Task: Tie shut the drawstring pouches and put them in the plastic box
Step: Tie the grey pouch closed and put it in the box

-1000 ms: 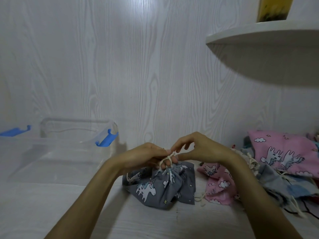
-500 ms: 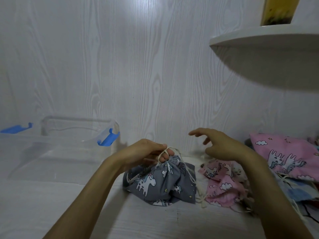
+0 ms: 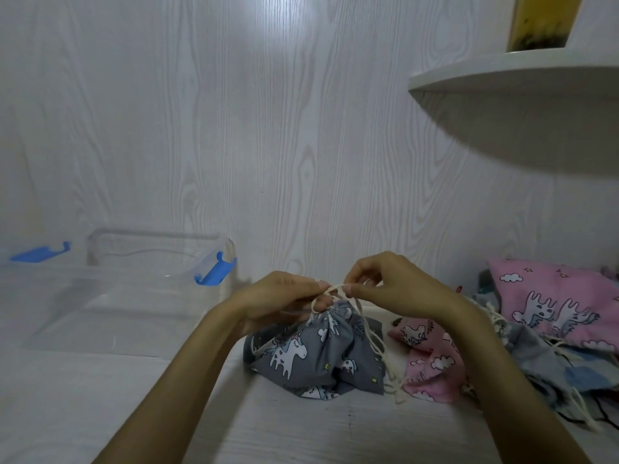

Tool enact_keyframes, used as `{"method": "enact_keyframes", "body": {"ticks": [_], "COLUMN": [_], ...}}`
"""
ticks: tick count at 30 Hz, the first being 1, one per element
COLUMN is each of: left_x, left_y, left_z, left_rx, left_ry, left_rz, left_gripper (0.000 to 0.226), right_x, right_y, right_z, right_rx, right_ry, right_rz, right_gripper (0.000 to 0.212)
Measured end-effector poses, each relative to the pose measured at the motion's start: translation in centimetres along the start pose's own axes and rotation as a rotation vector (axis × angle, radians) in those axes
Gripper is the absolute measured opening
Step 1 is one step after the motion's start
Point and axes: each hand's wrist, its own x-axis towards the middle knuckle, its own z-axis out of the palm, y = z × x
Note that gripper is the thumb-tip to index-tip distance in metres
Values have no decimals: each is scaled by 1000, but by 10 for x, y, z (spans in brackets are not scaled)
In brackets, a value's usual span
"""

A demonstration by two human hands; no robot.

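A grey unicorn-print drawstring pouch (image 3: 318,353) sits on the white table in front of me, its neck gathered at the top. My left hand (image 3: 281,299) pinches the cream drawstring (image 3: 335,289) just above the gathered neck. From the other side my right hand (image 3: 392,286) pinches the same cord, fingertips almost meeting the left's. Loose cord ends trail down the pouch's right side. The clear plastic box (image 3: 110,296) with blue clips stands open at the left, with no pouch visible inside.
A pink unicorn pouch (image 3: 428,360) lies just right of the grey one. Further right is a heap of pink and blue-grey pouches (image 3: 556,309) with trailing cords. A white shelf (image 3: 516,78) juts out overhead at the upper right. The wall stands close behind.
My right hand, which had pulled away to the right and opened half a second ago, has come back to the pouch's neck and pinched the cord again. The left hand kept its hold.
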Motion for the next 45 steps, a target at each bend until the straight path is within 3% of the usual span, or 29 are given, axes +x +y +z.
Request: {"method": "enact_keyframes", "body": {"ticks": [3, 7, 10, 14, 20, 28, 34, 41, 45], "left_x": [0, -2, -3, -5, -4, -2, 2, 1, 0], "left_y": [1, 2, 3, 2, 1, 2, -10, -11, -7], "left_z": [-1, -1, 1, 1, -2, 10, 7, 8, 4], "left_rx": [-142, -149, -169, -95, 75, 267, 666, 584, 494], "left_ry": [33, 64, 75, 85, 116, 431, 679, 661, 565], "left_rz": [25, 69, 88, 109, 236, 475, 558, 565, 499], "left_gripper": [25, 32, 23, 14, 16, 17, 13, 15, 27], "right_x": [-5, -12, -14, -7, -2, 1, 6, 6, 9], "right_y": [-6, -14, -18, -15, -11, -3, 4, 5, 6], "right_z": [-8, -18, -18, -9, 3, 7, 13, 18, 19], "right_rx": [175, 218, 201, 145, 164, 338, 280, 340, 427], "right_ry": [-83, -92, -121, -50, -89, -81, -132, -94, 71], "right_rz": [0, -28, -29, -10, -25, 26, 94, 106, 89], "right_gripper": [9, 10, 19, 19, 12, 5, 16, 21, 11]}}
